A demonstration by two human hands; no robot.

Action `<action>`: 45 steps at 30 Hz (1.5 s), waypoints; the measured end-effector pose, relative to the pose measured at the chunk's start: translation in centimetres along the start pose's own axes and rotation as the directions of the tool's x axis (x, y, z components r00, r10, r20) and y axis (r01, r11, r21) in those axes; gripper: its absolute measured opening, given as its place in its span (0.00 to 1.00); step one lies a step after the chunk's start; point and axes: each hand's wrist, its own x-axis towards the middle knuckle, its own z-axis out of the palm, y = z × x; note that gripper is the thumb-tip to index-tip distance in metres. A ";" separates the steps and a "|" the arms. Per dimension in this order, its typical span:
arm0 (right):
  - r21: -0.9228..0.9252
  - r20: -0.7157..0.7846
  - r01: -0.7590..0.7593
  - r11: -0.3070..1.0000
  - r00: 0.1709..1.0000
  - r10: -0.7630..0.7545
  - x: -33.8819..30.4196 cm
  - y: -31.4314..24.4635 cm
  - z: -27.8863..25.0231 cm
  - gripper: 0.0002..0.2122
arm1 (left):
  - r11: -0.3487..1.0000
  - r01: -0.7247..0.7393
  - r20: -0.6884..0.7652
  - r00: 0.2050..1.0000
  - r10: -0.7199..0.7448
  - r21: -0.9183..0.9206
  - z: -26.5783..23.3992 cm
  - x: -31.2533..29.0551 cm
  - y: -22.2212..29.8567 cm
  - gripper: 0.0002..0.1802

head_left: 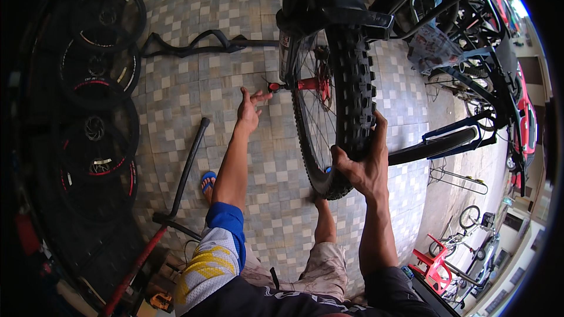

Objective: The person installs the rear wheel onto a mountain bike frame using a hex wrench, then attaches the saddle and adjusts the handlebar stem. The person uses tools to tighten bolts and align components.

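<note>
A bicycle's front wheel with a black knobby tyre (354, 85) stands before me, set in a black suspension fork (286, 53). My right hand (365, 169) is closed around the tyre at the wheel's near side, thumb on one side and fingers on the other. My left hand (249, 116) is open and holds nothing, its fingers stretched toward a small round red part (274, 87) at the foot of the fork leg. A small gap shows between the fingertips and that part. The red hub (313, 84) shows between the spokes.
Several spare wheels (100, 73) line the left side. A black strap-like piece (205, 45) and a black stand leg (189, 161) lie over the tiled floor (258, 188). More bicycles (470, 82), a red chair (435, 264) and a red car (527, 117) are at right.
</note>
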 end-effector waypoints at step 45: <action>-0.013 -0.002 0.018 1.000 1.000 -0.018 -2.9 3.5 -0.9 0.44 | 0.991 -0.022 -0.046 0.999 0.029 0.133 3.5 2.4 1.7 0.14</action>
